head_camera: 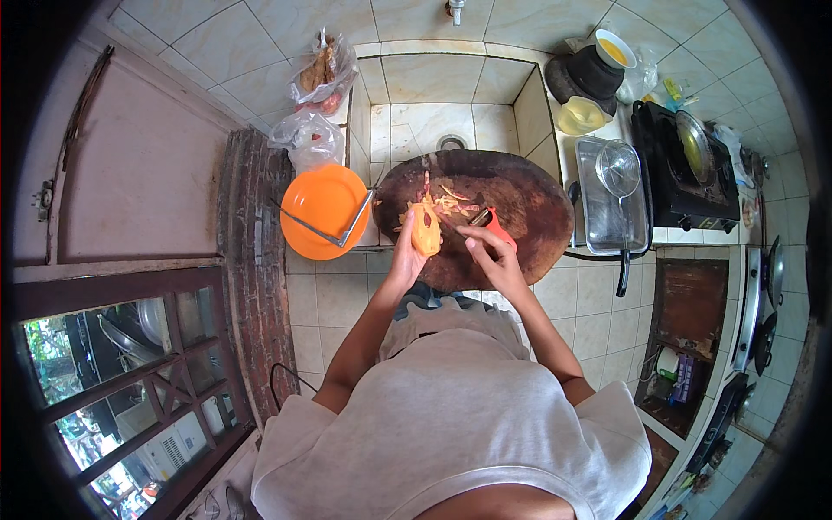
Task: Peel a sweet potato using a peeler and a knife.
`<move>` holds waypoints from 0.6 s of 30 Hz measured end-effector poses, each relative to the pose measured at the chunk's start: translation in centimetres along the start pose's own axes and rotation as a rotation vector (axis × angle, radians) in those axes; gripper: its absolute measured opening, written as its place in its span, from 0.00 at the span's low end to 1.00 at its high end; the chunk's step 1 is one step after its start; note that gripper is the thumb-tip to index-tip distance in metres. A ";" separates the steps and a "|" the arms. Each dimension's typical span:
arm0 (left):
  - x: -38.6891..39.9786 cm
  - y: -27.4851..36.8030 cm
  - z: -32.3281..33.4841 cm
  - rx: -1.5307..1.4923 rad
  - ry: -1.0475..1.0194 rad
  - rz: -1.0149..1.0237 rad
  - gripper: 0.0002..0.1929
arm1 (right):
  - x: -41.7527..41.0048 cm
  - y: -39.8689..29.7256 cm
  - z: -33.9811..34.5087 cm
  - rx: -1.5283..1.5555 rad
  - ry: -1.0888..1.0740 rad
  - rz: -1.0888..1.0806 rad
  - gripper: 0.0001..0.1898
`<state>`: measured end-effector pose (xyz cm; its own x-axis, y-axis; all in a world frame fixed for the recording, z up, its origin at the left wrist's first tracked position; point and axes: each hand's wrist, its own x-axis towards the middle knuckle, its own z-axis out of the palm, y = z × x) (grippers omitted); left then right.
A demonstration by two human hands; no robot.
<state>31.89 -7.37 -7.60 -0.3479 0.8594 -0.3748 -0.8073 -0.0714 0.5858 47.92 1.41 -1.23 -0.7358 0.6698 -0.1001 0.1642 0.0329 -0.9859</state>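
My left hand (409, 250) grips a mostly peeled, orange-fleshed root vegetable (426, 237), likely a sweet potato, upright over the board. A small patch of red skin remains on its face. My right hand (497, 257) is just to its right, fingers bent and thumb near the index finger. Behind those fingers shows a red-handled peeler (499, 224) with a metal blade; whether the hand holds it or only overlaps it is unclear. Beneath both hands is a thick round wooden chopping board (539, 214). Peel strips (465, 207), red and orange, lie scattered on it beyond the vegetable.
An orange plate (318, 195) stands left of the board, a metal tool, possibly tongs, (341, 239) across it. Plastic bags (309, 140) are behind it. Rightward sit a metal tray (601, 221), a wire skimmer (617, 169) and a gas stove (692, 201) bearing a pan (694, 146). A tiled basin (429, 123) lies beyond.
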 end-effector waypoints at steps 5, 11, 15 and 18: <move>-0.4 0.6 1.3 -0.142 -0.061 -0.080 0.27 | -0.2 -1.7 -0.5 -0.147 -0.145 -0.193 0.12; -0.4 1.4 2.9 -0.179 -0.167 -0.019 0.26 | 0.0 -2.3 -0.6 -0.282 -0.182 -0.256 0.12; 0.1 1.4 2.2 -0.163 -0.265 -0.022 0.24 | 0.2 -2.2 -0.9 -0.440 -0.142 -0.321 0.11; 0.0 1.3 2.6 -0.151 -0.195 -0.048 0.22 | 0.2 -2.2 -0.9 -0.458 -0.128 -0.343 0.11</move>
<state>32.05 -6.19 -4.97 -0.2209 0.9440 -0.2453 -0.8880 -0.0906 0.4508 47.99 2.19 1.05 -0.8660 0.4701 0.1704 0.1493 0.5683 -0.8092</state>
